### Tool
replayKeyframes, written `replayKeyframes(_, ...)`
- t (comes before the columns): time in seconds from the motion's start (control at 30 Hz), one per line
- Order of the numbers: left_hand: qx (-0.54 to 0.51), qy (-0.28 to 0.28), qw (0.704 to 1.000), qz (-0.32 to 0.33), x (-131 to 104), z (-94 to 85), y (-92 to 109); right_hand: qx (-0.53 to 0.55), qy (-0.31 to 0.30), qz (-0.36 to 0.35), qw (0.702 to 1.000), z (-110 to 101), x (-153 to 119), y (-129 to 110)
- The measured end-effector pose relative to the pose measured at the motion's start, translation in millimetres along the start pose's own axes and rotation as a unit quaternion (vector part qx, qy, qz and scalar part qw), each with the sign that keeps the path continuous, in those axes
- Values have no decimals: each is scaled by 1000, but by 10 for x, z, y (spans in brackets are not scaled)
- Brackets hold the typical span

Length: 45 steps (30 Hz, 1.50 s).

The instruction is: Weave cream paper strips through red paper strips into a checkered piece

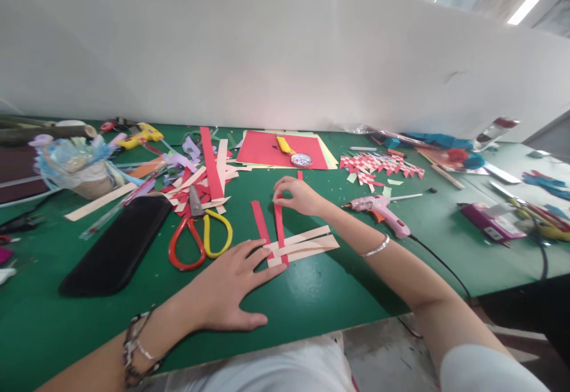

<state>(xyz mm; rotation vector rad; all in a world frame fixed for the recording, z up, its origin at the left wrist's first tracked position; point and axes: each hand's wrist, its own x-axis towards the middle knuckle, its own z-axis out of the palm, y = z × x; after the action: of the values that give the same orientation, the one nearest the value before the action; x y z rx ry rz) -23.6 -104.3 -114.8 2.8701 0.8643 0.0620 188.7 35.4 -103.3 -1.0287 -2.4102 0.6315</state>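
My left hand (236,285) lies flat with its fingers spread, fingertips resting on the left ends of the woven paper strips. Two cream paper strips (314,246) run to the right across two red ones. One red paper strip (260,220) slants away from my left fingertips. My right hand (298,196) pinches the other red paper strip (279,225) near its upper part, and the strip's far end shows beyond the fingers. Scissors (187,240) with one red and one yellow handle lie just left of the weave.
A black pouch (118,243) and a pile of paper strips (209,178) lie to the left. Red card sheets (262,148) bear a yellow cutter (285,145). A pink glue gun (380,211) with a trailing cord and checkered woven pieces (378,166) are at right.
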Motion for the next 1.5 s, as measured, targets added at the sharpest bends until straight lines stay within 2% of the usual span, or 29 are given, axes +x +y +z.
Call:
replayKeyframes(0.27,0,-1,1000,1,4,1,0,3,-37,22,999,113,12,84)
replayKeyframes(0.83,-4,22,1000,6,12,-2,5,-112,-47,86,989,137,-52,32)
replayKeyframes(1.23,-4,12,1000,0,1,-8,6,-125,-81,128,981,137,-80,-26)
replayKeyframes(1.5,-7,10,1000,-1,3,-2,1,-101,-65,104,987,95,-138,-112)
